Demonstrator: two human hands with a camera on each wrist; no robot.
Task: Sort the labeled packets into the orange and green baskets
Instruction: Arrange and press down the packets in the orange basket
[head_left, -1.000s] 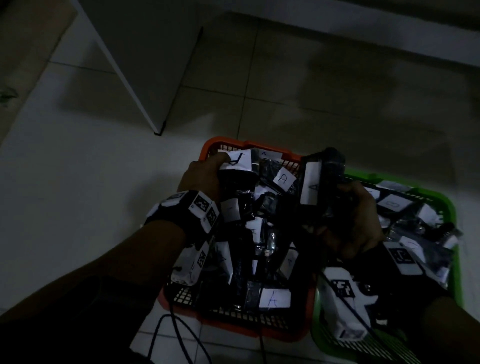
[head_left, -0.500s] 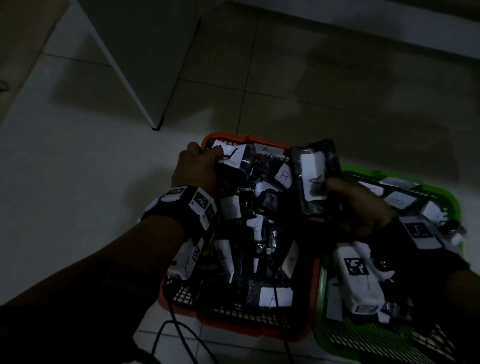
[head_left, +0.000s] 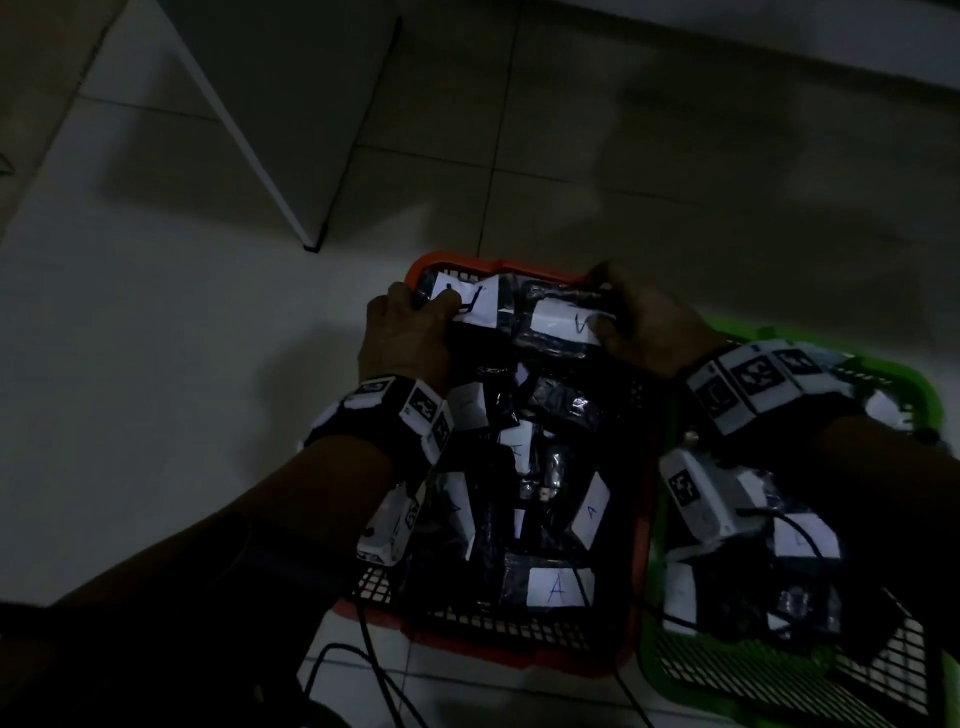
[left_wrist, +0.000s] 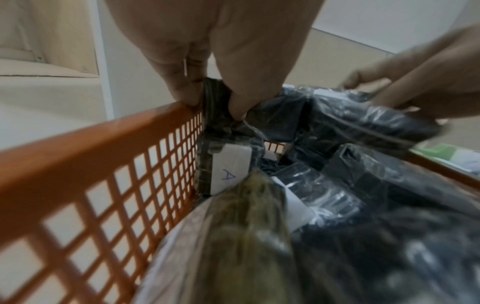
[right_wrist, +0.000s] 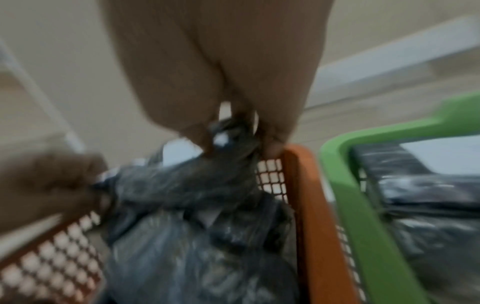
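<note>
An orange plastic mesh basket (head_left: 524, 652) sits on the pale tiled floor (head_left: 156, 364), touching a green plastic mesh basket (head_left: 919, 415) on its right; both are heaped with dark, shiny plastic-wrapped packets bearing white paper labels. Both hands are at the far end of the orange basket. The left hand (head_left: 405, 338) pinches the top edge of a dark packet with a white label marked A (left_wrist: 228, 170), thumb and fingers closed on the plastic right against the basket's far left rim, as the left wrist view shows. The right hand (head_left: 644, 327) grips the right end of another dark wrapped packet with a white label (head_left: 561, 325), which lies across the top of the heap at the far right of the orange basket; the right wrist view, though blurred, shows the fingers curled on crumpled dark plastic just beside the orange rim. The two held packets lie side by side, close together. Nearer the person, a flat packet with a clear letter A label (head_left: 556, 587) rests at the near end of the orange basket. Each wrist carries a black band with white marker tags (head_left: 400, 410), and thin black cables (head_left: 363, 654) trail over the floor.
</note>
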